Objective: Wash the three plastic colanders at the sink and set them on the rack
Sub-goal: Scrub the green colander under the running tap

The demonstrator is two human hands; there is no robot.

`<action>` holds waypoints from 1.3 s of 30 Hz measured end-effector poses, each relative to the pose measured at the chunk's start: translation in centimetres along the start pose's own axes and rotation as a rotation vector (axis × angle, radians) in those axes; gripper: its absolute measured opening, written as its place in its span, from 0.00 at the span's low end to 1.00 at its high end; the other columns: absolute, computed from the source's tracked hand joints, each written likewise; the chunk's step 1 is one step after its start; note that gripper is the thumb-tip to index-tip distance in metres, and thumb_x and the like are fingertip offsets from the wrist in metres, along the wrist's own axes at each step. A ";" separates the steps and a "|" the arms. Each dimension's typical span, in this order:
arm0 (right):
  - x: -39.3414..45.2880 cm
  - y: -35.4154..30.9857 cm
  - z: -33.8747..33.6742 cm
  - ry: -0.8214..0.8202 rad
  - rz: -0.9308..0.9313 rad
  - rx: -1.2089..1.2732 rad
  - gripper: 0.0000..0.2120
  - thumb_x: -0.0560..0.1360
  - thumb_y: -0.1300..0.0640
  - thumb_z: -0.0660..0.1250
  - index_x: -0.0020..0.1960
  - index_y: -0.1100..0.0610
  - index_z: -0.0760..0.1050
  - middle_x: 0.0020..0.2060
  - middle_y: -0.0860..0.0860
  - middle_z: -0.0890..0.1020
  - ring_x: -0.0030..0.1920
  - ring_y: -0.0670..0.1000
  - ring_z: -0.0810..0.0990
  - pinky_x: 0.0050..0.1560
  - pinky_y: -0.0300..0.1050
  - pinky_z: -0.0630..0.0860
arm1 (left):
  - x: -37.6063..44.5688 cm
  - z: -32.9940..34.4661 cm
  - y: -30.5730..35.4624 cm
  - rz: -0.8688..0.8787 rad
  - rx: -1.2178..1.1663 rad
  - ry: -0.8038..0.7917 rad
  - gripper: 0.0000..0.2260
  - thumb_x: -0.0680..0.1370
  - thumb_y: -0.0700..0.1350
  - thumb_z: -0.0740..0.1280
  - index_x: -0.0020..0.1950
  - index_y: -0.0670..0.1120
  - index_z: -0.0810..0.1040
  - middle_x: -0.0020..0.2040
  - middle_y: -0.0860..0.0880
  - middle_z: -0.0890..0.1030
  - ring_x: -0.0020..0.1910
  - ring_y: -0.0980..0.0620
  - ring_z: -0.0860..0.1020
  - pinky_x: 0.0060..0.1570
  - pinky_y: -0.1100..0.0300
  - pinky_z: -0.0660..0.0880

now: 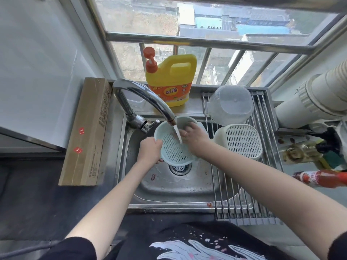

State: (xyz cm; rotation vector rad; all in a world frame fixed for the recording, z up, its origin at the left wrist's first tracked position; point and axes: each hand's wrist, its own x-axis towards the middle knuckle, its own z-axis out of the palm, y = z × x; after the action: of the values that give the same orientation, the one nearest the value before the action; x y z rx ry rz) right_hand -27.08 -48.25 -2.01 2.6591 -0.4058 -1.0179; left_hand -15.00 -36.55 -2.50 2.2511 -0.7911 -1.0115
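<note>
Rinsing a pale green colander (175,149) under the running tap (148,102)

Left hand (150,151) is gripping its near rim over the sink (187,186); right hand (195,137) is reaching inside, its fingertips blurred by water, grip unclear.

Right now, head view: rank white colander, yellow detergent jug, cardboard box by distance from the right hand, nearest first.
From the right hand, which is inside the light blue colander:
1. white colander, upside down on the rack just to its right.
2. yellow detergent jug, on the ledge behind the sink.
3. cardboard box, far left on the counter.
</note>
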 end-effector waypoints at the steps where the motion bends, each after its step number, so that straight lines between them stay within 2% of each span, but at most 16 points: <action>1: -0.1 -0.4 -0.1 -0.053 0.064 0.002 0.35 0.79 0.48 0.58 0.78 0.55 0.42 0.77 0.50 0.50 0.76 0.54 0.52 0.76 0.52 0.45 | 0.0 0.2 0.0 0.044 0.032 0.046 0.17 0.79 0.40 0.56 0.30 0.41 0.65 0.29 0.45 0.69 0.24 0.48 0.73 0.18 0.67 0.61; 3: -0.4 -1.6 -0.3 -0.127 0.213 -0.029 0.42 0.78 0.42 0.58 0.76 0.58 0.34 0.77 0.53 0.41 0.77 0.56 0.44 0.74 0.56 0.42 | -0.1 0.7 0.3 0.135 0.108 0.108 0.19 0.79 0.40 0.57 0.28 0.45 0.60 0.28 0.48 0.64 0.31 0.46 0.67 0.26 0.58 0.55; 5: -1.5 -2.9 -0.4 -0.179 0.378 0.018 0.45 0.78 0.43 0.58 0.75 0.63 0.30 0.76 0.58 0.40 0.76 0.61 0.44 0.74 0.58 0.47 | 0.1 1.5 1.0 0.198 0.100 0.144 0.20 0.79 0.40 0.58 0.28 0.46 0.57 0.27 0.49 0.62 0.32 0.46 0.65 0.32 0.54 0.51; 7: -3.0 -3.7 -0.7 -0.214 0.533 0.222 0.39 0.80 0.50 0.57 0.76 0.64 0.35 0.76 0.62 0.50 0.76 0.62 0.50 0.73 0.56 0.51 | 0.3 2.1 1.7 0.227 0.063 0.169 0.19 0.78 0.43 0.58 0.28 0.46 0.57 0.27 0.49 0.63 0.32 0.46 0.65 0.33 0.54 0.53; 8: -3.7 -4.0 -0.9 -0.234 0.548 0.327 0.34 0.80 0.53 0.57 0.77 0.64 0.42 0.74 0.62 0.58 0.74 0.62 0.57 0.71 0.55 0.56 | 0.4 2.3 1.9 0.238 0.044 0.189 0.19 0.78 0.44 0.59 0.28 0.46 0.57 0.26 0.49 0.63 0.32 0.46 0.66 0.32 0.54 0.54; 10: -4.8 -4.5 -1.2 -0.207 0.466 0.448 0.23 0.78 0.58 0.59 0.71 0.63 0.63 0.64 0.58 0.73 0.65 0.59 0.69 0.63 0.50 0.66 | 0.5 2.8 2.3 0.241 -0.011 0.228 0.20 0.79 0.43 0.60 0.29 0.46 0.58 0.27 0.50 0.65 0.32 0.47 0.66 0.32 0.54 0.52; 12: -5.8 -5.2 -2.4 -0.146 0.395 0.491 0.16 0.77 0.60 0.61 0.64 0.61 0.71 0.59 0.56 0.76 0.61 0.57 0.73 0.60 0.49 0.69 | 0.4 3.3 2.7 0.225 -0.063 0.261 0.20 0.79 0.41 0.60 0.29 0.47 0.59 0.27 0.51 0.65 0.32 0.48 0.66 0.33 0.54 0.50; 17: -5.4 -6.3 -2.2 0.059 0.308 0.774 0.25 0.73 0.56 0.61 0.67 0.65 0.63 0.64 0.62 0.71 0.64 0.60 0.69 0.64 0.53 0.63 | 0.2 3.9 3.0 0.184 -0.105 0.338 0.16 0.79 0.39 0.59 0.31 0.43 0.63 0.29 0.45 0.69 0.34 0.47 0.67 0.33 0.55 0.50; 21: -5.5 -6.2 0.1 0.311 0.224 0.910 0.27 0.77 0.57 0.56 0.74 0.60 0.55 0.69 0.55 0.70 0.66 0.53 0.70 0.68 0.53 0.56 | 0.1 3.8 2.0 0.095 -0.142 0.323 0.16 0.80 0.41 0.58 0.33 0.40 0.66 0.31 0.43 0.70 0.35 0.47 0.68 0.33 0.56 0.52; 23: -5.5 -6.4 1.0 0.387 0.227 0.851 0.21 0.80 0.55 0.57 0.71 0.58 0.62 0.61 0.52 0.78 0.60 0.53 0.76 0.63 0.51 0.61 | -0.4 4.2 1.8 0.035 -0.122 0.280 0.14 0.81 0.42 0.56 0.37 0.38 0.69 0.36 0.39 0.73 0.38 0.46 0.69 0.35 0.56 0.56; 26: -5.4 -6.7 2.0 0.397 0.292 0.711 0.23 0.70 0.60 0.72 0.63 0.55 0.71 0.48 0.49 0.84 0.49 0.52 0.82 0.51 0.48 0.67 | -0.9 4.3 1.7 -0.022 -0.087 0.234 0.16 0.81 0.43 0.55 0.41 0.34 0.74 0.43 0.34 0.77 0.40 0.44 0.71 0.38 0.56 0.61; 29: -5.0 -6.7 2.6 0.439 0.244 0.705 0.19 0.72 0.63 0.67 0.61 0.54 0.72 0.47 0.51 0.84 0.49 0.54 0.81 0.51 0.47 0.65 | -0.8 3.7 1.6 -0.079 -0.112 0.131 0.20 0.82 0.47 0.55 0.45 0.32 0.77 0.42 0.35 0.79 0.41 0.40 0.78 0.37 0.51 0.73; 31: -4.9 -6.1 2.7 0.476 0.243 0.916 0.13 0.75 0.64 0.62 0.58 0.56 0.75 0.47 0.55 0.84 0.50 0.58 0.80 0.50 0.49 0.67 | -0.8 2.4 1.6 -0.227 -0.332 -0.079 0.23 0.82 0.51 0.54 0.46 0.32 0.77 0.35 0.38 0.80 0.33 0.42 0.81 0.32 0.52 0.80; 34: -5.0 -5.6 3.1 0.513 0.460 1.382 0.10 0.78 0.63 0.60 0.53 0.61 0.79 0.44 0.59 0.83 0.45 0.60 0.79 0.42 0.46 0.67 | -0.2 -0.7 2.5 -0.382 -0.486 -0.392 0.25 0.83 0.53 0.52 0.46 0.33 0.77 0.30 0.40 0.82 0.28 0.47 0.83 0.29 0.59 0.81; 36: -5.3 -5.6 3.7 0.454 0.569 1.650 0.11 0.79 0.62 0.60 0.51 0.62 0.80 0.41 0.54 0.81 0.43 0.54 0.77 0.39 0.42 0.63 | 0.6 -2.1 3.6 -0.388 -0.598 -0.495 0.18 0.83 0.47 0.56 0.50 0.34 0.77 0.36 0.40 0.84 0.32 0.49 0.84 0.31 0.60 0.81; 39: -5.5 -5.7 4.9 0.355 0.622 1.953 0.13 0.80 0.60 0.58 0.49 0.62 0.80 0.41 0.53 0.81 0.43 0.50 0.75 0.42 0.42 0.67 | 1.6 -2.2 5.7 -0.360 -0.802 -0.522 0.08 0.80 0.38 0.62 0.52 0.34 0.76 0.39 0.41 0.84 0.34 0.50 0.84 0.36 0.61 0.82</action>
State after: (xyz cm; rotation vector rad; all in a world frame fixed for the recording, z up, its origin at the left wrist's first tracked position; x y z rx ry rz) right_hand -33.45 -41.74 -4.14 3.0837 -3.0047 0.5498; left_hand -14.03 -40.98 1.90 1.4585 -0.0905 -1.7447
